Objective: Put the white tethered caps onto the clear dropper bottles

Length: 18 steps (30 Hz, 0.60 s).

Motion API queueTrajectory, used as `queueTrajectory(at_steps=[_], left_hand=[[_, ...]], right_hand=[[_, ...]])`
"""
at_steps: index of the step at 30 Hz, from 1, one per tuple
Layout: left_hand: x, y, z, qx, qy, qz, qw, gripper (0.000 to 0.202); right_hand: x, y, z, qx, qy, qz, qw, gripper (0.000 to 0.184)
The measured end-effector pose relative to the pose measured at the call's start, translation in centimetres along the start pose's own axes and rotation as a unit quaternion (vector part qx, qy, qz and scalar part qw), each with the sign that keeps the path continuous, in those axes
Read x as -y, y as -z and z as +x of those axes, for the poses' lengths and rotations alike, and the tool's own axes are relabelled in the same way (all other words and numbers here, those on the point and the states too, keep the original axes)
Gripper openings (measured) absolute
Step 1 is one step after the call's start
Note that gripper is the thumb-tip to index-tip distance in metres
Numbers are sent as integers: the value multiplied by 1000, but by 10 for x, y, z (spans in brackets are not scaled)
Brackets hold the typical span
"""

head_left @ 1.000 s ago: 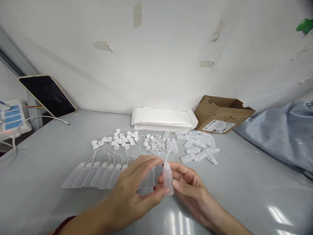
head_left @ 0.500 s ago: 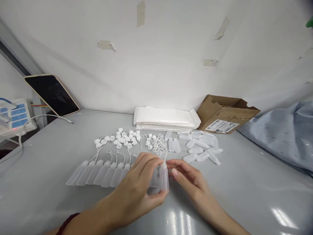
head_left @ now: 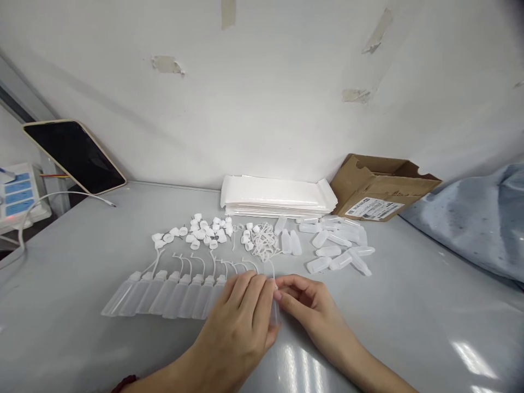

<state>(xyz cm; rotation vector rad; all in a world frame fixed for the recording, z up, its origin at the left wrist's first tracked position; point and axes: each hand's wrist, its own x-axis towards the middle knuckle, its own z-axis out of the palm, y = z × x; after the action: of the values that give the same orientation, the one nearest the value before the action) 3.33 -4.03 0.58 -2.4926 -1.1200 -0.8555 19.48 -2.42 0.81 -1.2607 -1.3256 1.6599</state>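
Observation:
My left hand [head_left: 243,319] lies low on the grey table [head_left: 409,311], fingers curled over a small translucent bottle [head_left: 275,312] at the right end of a row of like bottles [head_left: 164,295] with thin curved nozzles. My right hand [head_left: 309,303] meets it from the right, fingertips pinched at the bottle's neck. The bottle is mostly hidden under my left fingers. Behind the hands lie several white caps [head_left: 200,233], a tangle of thin white tubes [head_left: 264,243] and a heap of loose empty bottles [head_left: 338,248].
A stack of white packets [head_left: 278,197] rests against the wall, with an open cardboard box [head_left: 380,185] to its right. Blue-grey cloth [head_left: 475,218] covers the right side. A dark tablet [head_left: 71,155] leans at the far left beside a white cable [head_left: 61,197] and a power strip [head_left: 18,191].
Both hands came down from holding the bottle upright in the air and laid it on the table at the right end of the row. My left hand now covers it.

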Motion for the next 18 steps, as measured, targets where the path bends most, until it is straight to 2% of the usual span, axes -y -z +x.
queueTrajectory(at_steps=[2, 3, 5, 7, 12, 18], left_hand=[[0, 1, 0, 15, 9, -17, 1000, 19], [1, 1, 1, 23, 12, -21, 999, 17], [1, 1, 1, 37, 20, -20, 999, 17], [1, 0, 1, 55, 33, -22, 998, 17], [0, -4, 4, 93, 60, -34, 993, 21], [-2, -5, 7, 129, 83, -33, 988, 25]], right_hand=[[0, 4, 2, 3, 23, -60, 998, 19], [-1, 6, 3, -10, 58, -105, 993, 20], [-2, 9, 5, -45, 151, -202, 967, 22], [-4, 12, 9, -57, 216, -265, 938, 25], [-12, 13, 19, -7, 230, -287, 930, 31], [-13, 13, 29, -4, 232, -324, 917, 38]])
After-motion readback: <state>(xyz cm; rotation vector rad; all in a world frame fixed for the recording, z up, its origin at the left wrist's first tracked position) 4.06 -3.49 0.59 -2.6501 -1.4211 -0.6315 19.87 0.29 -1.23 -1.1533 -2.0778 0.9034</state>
